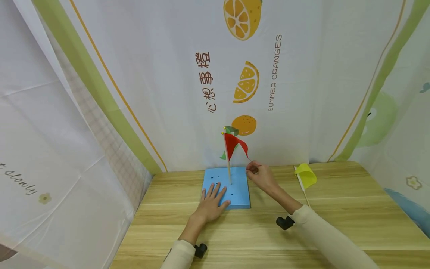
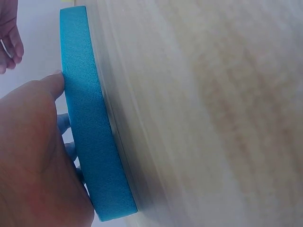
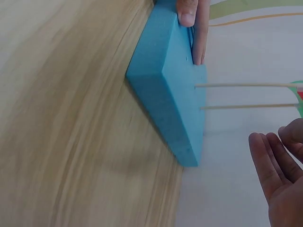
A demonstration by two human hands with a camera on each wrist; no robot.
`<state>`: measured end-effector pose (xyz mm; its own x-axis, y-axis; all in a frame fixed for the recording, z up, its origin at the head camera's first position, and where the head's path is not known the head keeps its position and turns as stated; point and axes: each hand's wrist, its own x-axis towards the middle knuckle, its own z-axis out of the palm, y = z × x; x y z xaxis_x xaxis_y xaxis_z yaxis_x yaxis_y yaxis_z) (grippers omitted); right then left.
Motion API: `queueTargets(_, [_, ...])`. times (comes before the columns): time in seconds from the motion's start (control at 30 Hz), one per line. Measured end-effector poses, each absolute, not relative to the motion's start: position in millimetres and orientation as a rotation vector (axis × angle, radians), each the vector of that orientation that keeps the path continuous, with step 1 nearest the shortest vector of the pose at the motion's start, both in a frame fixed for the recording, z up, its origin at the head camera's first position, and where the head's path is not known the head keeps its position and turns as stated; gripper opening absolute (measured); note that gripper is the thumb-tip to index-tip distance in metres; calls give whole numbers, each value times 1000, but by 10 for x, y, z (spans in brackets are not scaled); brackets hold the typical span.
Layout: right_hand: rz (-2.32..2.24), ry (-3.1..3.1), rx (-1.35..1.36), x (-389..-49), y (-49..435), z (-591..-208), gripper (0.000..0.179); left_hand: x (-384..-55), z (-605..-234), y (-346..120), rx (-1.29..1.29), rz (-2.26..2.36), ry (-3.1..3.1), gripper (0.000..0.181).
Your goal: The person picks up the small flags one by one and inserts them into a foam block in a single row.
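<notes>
Backdrop (image 1: pixel 295 123): we are viewing a white printed cloth hanging behind everything, its printed oranges (image 1: pixel 244 125), brown characters and the words "SUMMER ORANGES" all running sideways.

Table (image 1: pixel 158 231): pale, wood-grained, its far edge meeting the cloth.

Block (image 1: pixel 240 200): one, blue, square, lying flat on the table near the far edge. Several small holes (image 1: pixel 232 194) are showing in its top face.

Thin sticks (image 3: pixel 246 85): two, pale, standing side by side in the block; yellow beads (image 1: pixel 222 133) are topping them.

Red flag (image 1: pixel 231 145): one, tapering, hanging from a stick above the block, its tail curving down to the right. Green is showing around it; we are not able to tell whether that is cloth or print.

Left hand (image 1: pixel 211 206): lying spread on the block's near left part, fingers straight, gripping nothing.

Right hand (image 1: pixel 263 177): hovering by the block's far right corner; thumb and fingertips are pinching the tip of the red flag.

Yellow flag (image 1: pixel 306 175): one, curled, lying on the table to the right of the right hand, its stick running toward the right forearm.

Sleeves (image 1: pixel 330 235): two, cream, each with a black fitting (image 1: pixel 284 223) sitting near the cuff.
</notes>
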<state>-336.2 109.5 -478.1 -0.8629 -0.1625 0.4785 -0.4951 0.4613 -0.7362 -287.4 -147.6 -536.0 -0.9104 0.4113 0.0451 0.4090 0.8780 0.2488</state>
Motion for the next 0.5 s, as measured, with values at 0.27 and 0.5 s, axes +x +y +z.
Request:
queueTargets(0.27, [1425, -2410, 510, -3276, 1324, -4804, 8, -2867, -5338, -1479, 682, 461, 3027, 69])
queueTargets(0.5, [1498, -2409, 472, -3205, 1517, -4822, 11, -2866, -5356, -1477, 682, 399, 3040, 69])
